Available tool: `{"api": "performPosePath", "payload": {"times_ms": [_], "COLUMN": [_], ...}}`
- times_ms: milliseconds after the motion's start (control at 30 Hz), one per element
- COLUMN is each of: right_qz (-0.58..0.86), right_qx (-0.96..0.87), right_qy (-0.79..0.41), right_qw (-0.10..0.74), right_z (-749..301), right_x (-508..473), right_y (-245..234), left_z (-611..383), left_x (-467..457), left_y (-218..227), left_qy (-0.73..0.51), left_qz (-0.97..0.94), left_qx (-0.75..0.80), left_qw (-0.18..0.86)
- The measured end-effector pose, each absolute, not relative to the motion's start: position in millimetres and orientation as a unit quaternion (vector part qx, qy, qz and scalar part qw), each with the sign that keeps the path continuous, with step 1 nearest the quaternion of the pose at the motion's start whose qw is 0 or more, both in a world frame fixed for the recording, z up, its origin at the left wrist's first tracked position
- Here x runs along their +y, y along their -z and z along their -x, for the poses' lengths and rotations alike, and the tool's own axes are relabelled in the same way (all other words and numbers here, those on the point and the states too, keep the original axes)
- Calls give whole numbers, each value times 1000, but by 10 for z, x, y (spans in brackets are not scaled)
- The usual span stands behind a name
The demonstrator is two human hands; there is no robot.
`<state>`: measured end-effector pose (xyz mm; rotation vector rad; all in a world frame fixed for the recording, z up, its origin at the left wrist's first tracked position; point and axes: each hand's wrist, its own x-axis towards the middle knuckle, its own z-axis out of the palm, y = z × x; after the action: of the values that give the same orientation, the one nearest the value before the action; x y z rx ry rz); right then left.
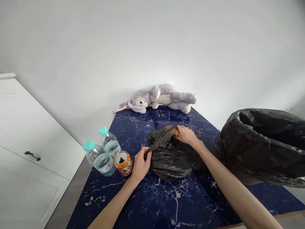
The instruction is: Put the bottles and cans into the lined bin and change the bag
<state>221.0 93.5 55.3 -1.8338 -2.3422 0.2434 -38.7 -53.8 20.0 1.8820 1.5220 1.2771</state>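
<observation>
A small black plastic bag (172, 159) lies crumpled in the middle of the dark blue marbled table (166, 203). My left hand (141, 164) pinches the bag's edge at its left side. My right hand (187, 135) grips an orange can (175, 133) at the bag's top, with the can partly covered by black plastic. An open orange drink can (123, 163) stands just left of my left hand. Two clear water bottles (99, 158) (109, 142) with teal caps stand beside that can.
A large bin lined with a black bag (262, 143) stands at the table's right edge. A grey plush rabbit (157, 98) lies along the far edge against the white wall. A white cabinet (28, 152) with a dark handle stands at the left.
</observation>
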Motion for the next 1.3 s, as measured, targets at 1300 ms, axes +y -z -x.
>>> {"api": "performPosePath", "payload": {"times_ms": [1300], "right_qz": [176], "right_qx": [-330], "right_qy": [-805], "right_qw": [460], "right_z": [-2129], "right_x": [-747], "right_y": [-1053], "left_z": [368], "left_x": [-530], "left_y": [-189], "left_qy": [-466], "left_qz": [-652], "left_qx": [569], "left_qw": [186]}}
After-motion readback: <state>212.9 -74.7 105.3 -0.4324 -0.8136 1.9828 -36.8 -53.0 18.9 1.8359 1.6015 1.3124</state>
